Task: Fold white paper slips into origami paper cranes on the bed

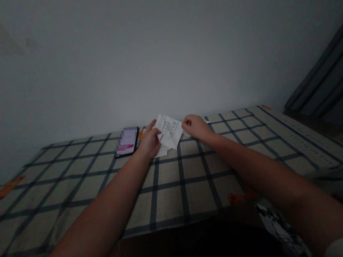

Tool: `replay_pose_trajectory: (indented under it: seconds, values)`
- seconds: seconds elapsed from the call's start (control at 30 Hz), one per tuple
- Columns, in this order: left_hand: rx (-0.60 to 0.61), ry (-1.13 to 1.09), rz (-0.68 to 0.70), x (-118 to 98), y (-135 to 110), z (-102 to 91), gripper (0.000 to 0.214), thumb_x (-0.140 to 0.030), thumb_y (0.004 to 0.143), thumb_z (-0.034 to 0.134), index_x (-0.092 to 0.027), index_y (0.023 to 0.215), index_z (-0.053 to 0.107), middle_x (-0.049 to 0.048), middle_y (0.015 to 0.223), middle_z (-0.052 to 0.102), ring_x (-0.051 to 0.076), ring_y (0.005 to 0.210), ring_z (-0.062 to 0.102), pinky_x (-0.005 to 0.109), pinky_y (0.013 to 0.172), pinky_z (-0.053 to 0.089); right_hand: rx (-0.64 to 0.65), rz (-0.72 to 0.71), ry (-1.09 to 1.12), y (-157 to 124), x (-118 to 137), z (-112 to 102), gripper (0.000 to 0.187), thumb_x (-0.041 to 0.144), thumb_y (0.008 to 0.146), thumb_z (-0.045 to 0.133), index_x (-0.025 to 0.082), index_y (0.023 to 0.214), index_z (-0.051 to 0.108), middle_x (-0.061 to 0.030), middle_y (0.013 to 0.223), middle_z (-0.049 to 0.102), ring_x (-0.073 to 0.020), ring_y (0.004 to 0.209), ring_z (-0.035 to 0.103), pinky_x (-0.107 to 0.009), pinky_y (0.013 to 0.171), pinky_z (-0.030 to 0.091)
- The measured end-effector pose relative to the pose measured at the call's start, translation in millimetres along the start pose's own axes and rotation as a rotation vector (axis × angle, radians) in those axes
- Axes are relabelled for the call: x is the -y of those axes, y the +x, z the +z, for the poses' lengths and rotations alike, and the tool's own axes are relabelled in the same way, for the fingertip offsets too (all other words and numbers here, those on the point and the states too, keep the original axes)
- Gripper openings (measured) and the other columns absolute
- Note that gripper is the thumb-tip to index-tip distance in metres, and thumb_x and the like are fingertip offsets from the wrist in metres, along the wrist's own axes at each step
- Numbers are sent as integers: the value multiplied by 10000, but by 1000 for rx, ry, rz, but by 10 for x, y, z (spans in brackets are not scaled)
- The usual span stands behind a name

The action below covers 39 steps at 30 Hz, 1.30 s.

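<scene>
A white printed paper sheet (169, 132), creased and partly folded, is held just above a checked cloth surface (193, 170) near the far wall. My left hand (150, 140) grips its left edge with thumb and fingers closed on it. My right hand (195, 127) pinches the paper's right edge, fingers curled. Both arms stretch forward from the bottom of the view. More white paper (161, 151) lies under my left hand on the cloth.
A phone (127, 141) with a lit screen lies flat on the cloth just left of my left hand. A plain wall rises behind. Dark slatted furniture (327, 81) stands at the right. Small orange marks (241, 197) dot the cloth.
</scene>
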<state>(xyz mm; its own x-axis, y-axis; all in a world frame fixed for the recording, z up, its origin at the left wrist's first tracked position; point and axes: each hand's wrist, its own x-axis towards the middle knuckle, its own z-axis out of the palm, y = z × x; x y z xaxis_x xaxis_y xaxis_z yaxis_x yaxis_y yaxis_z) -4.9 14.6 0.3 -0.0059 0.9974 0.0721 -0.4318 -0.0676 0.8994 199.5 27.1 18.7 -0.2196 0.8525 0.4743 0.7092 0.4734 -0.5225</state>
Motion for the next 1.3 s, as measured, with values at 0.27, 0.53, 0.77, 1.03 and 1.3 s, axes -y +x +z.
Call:
replay_pose_trajectory:
  seconds: [0.27, 0.53, 0.77, 1.03, 1.3]
  values:
    - [-4, -5, -44, 45, -4, 24, 740, 7, 583, 576, -194, 1294, 535, 115, 1104, 705, 285, 981, 694, 451, 838, 563, -8, -83, -289, -99, -61, -35, 175, 316, 879, 528, 197, 817, 641, -59, 959, 663, -175, 845, 582, -279, 638, 358]
    - [6, 30, 42, 170, 74, 5, 512, -101, 605, 766, -147, 1102, 652, 69, 947, 733, 167, 723, 691, 306, 724, 556, -3, -429, -417, -141, -97, -13, 484, 207, 902, 559, 280, 1377, 509, -101, 1459, 455, -282, 1314, 415, -428, 1022, 358]
    - [-89, 59, 93, 206, 75, -17, 621, -145, 619, 753, -176, 1221, 600, 64, 968, 711, 156, 743, 673, 260, 657, 522, 130, -730, -517, -290, 104, 32, 536, 149, 917, 538, 433, 1370, 491, 4, 1590, 312, -275, 1485, 212, -536, 1154, 187]
    - [-139, 84, 57, 124, 25, -11, 706, -57, 644, 624, -188, 1332, 534, 94, 1042, 699, 177, 789, 675, 318, 741, 541, 163, -849, -456, -320, 186, 56, 365, 94, 929, 458, 293, 1157, 662, -1, 1544, 407, -227, 1486, 243, -539, 1190, 147]
    - [-89, 70, 69, 118, 66, 3, 735, -46, 660, 563, -209, 1376, 523, 122, 1121, 692, 243, 921, 682, 391, 795, 547, 146, -758, -431, -235, 50, 100, 202, 252, 940, 536, 252, 985, 733, -48, 1116, 719, -239, 1341, 452, -545, 1166, 123]
